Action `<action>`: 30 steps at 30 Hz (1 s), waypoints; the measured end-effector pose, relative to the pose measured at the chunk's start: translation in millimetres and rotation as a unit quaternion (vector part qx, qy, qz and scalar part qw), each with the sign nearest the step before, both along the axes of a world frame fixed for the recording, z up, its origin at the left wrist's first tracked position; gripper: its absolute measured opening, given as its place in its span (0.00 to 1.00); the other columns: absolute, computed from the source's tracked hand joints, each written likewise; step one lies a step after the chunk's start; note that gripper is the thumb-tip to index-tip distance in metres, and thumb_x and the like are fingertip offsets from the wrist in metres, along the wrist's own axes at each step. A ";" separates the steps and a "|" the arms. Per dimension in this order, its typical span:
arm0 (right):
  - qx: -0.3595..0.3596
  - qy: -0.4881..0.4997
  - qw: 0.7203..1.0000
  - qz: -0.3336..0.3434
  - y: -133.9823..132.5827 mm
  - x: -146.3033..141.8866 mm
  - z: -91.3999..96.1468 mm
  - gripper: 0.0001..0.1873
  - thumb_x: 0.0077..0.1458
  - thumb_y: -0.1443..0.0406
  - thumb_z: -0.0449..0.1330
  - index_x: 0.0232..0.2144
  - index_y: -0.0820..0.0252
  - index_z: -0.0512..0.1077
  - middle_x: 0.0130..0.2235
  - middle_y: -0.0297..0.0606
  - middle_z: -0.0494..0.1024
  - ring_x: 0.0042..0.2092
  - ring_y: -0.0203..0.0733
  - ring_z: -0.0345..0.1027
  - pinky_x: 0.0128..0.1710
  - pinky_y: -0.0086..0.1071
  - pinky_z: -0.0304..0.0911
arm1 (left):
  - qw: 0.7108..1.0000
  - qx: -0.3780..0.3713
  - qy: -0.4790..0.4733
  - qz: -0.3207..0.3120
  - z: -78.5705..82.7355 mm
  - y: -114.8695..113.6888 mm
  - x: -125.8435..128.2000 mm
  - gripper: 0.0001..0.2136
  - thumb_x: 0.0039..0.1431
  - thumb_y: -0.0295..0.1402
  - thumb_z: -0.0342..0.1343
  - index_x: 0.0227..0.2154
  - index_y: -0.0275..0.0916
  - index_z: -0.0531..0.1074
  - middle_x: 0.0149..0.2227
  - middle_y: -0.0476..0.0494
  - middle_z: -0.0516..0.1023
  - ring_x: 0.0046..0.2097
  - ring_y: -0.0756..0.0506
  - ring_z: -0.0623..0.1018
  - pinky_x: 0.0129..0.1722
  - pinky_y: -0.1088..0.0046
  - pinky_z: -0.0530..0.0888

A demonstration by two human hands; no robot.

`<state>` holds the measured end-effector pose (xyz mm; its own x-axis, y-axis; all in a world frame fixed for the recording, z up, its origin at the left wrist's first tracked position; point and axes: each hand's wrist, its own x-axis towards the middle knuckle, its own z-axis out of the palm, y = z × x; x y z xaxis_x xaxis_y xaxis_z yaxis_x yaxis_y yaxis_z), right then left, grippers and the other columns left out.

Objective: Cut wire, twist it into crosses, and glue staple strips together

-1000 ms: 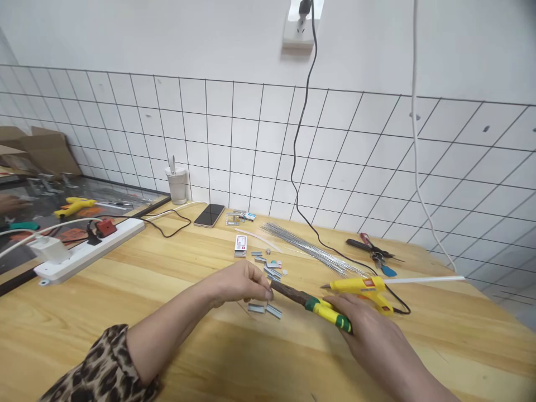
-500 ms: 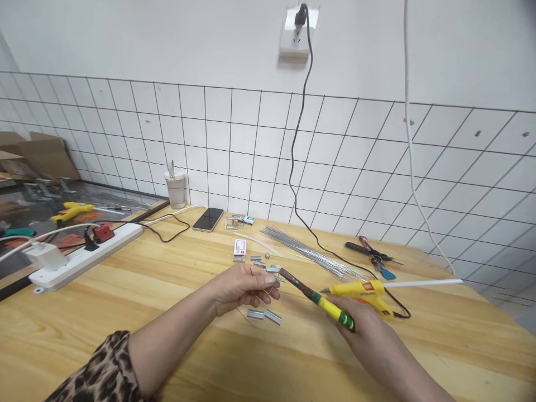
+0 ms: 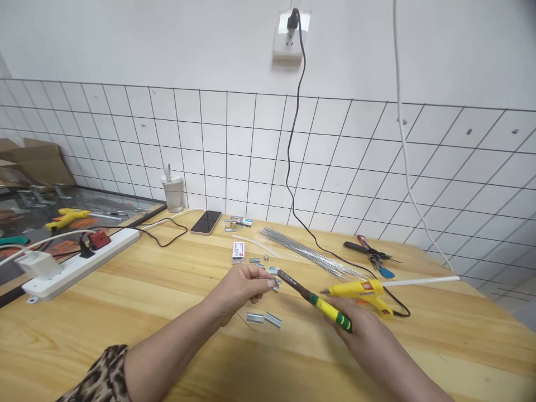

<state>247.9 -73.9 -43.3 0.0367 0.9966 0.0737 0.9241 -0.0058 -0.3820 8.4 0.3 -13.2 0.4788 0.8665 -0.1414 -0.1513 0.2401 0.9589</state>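
My right hand (image 3: 352, 321) is wrapped round the yellow and green handles of a pair of pliers (image 3: 324, 306), seen nearly edge-on. Their dark, rusty jaws point up and left, close to the fingertips of my left hand (image 3: 247, 287). Thumb and forefinger of that hand pinch a thin piece of metal wire (image 3: 275, 283), partly hidden by the fingers. Whether the jaws grip the wire I cannot make out. Below the left fingertips lie two staple strips (image 3: 255, 317). More small metal strips (image 3: 254, 261) sit behind the hand.
A yellow glue gun (image 3: 355, 289) lies beside my right hand. Behind are a bundle of straight wires (image 3: 305, 254), dark-handled tools (image 3: 372, 257), a small box (image 3: 238, 251) and a phone (image 3: 206, 222). A lidded cup (image 3: 173, 195) and a power strip (image 3: 84, 265) stand at left.
The view has shifted slightly. My left fingers have turned and closed in more, so less of the wire shows. The pliers stay close to the left fingertips.
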 end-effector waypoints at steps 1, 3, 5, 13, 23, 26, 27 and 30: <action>-0.002 -0.001 1.000 0.003 0.1 0.1 0.4 0.18 0.52 0.67 0.50 0.44 0.53 0.73 0.49 0.38 0.75 0.49 0.50 0.69 0.47 0.38 0.61 | 1.000 -0.007 -0.008 -0.002 0.1 0.9 -0.6 0.09 0.39 0.33 0.67 0.22 0.33 0.75 0.17 0.52 0.70 0.21 0.56 0.64 0.22 0.80 0.58; 0.002 -0.002 1.000 0.008 0.9 1.0 1.3 0.17 0.52 0.67 0.50 0.42 0.54 0.73 0.48 0.39 0.76 0.49 0.50 0.68 0.48 0.39 0.60 | 0.999 -0.032 -0.030 -0.012 -0.7 3.3 -1.7 0.11 0.41 0.36 0.67 0.23 0.33 0.75 0.21 0.49 0.73 0.23 0.54 0.68 0.24 0.80 0.61; 0.014 0.003 1.000 0.014 1.8 2.0 2.1 0.16 0.52 0.66 0.50 0.40 0.54 0.73 0.47 0.39 0.76 0.48 0.50 0.69 0.48 0.39 0.60 | 0.996 -0.069 -0.055 -0.021 -2.3 5.6 -2.5 0.14 0.43 0.41 0.65 0.25 0.33 0.75 0.24 0.46 0.75 0.25 0.53 0.71 0.25 0.79 0.63; 0.049 0.057 0.997 0.007 3.9 -0.4 -1.5 0.15 0.53 0.65 0.50 0.39 0.56 0.72 0.41 0.41 0.78 0.43 0.49 0.70 0.40 0.35 0.63 | 0.973 -0.100 -0.207 -0.036 -9.7 -4.0 4.2 0.17 0.43 0.35 0.67 0.37 0.36 0.74 0.41 0.39 0.76 0.37 0.48 0.76 0.33 0.78 0.68; 0.040 0.055 0.998 -0.003 5.9 -7.6 -12.2 0.16 0.52 0.67 0.49 0.40 0.52 0.72 0.47 0.38 0.75 0.47 0.47 0.69 0.44 0.35 0.62 | 0.982 -0.055 -0.168 0.070 -6.7 -24.6 18.8 0.11 0.44 0.32 0.66 0.31 0.35 0.73 0.35 0.42 0.77 0.30 0.54 0.72 0.28 0.81 0.65; 0.069 0.060 0.996 -0.019 3.0 -13.0 -12.7 0.16 0.52 0.66 0.48 0.40 0.52 0.72 0.45 0.38 0.76 0.46 0.47 0.69 0.44 0.36 0.62 | 0.981 -0.065 -0.167 0.079 -6.7 -25.0 18.5 0.10 0.44 0.33 0.66 0.26 0.33 0.73 0.30 0.45 0.76 0.27 0.56 0.68 0.25 0.82 0.62; 0.075 0.063 0.995 -0.021 2.3 -14.1 -12.9 0.16 0.53 0.66 0.48 0.40 0.52 0.72 0.45 0.38 0.76 0.46 0.47 0.69 0.45 0.36 0.62 | 0.980 -0.066 -0.167 0.079 -6.8 -24.7 18.4 0.10 0.44 0.33 0.66 0.25 0.33 0.73 0.28 0.46 0.75 0.26 0.56 0.68 0.24 0.82 0.62; 0.073 0.076 0.994 -0.013 1.9 -13.9 -13.3 0.15 0.53 0.65 0.48 0.39 0.52 0.72 0.45 0.39 0.76 0.46 0.47 0.69 0.45 0.36 0.62 | 0.981 -0.062 -0.164 0.080 -6.9 -22.9 17.9 0.10 0.42 0.34 0.67 0.24 0.33 0.73 0.26 0.48 0.73 0.25 0.56 0.66 0.23 0.82 0.61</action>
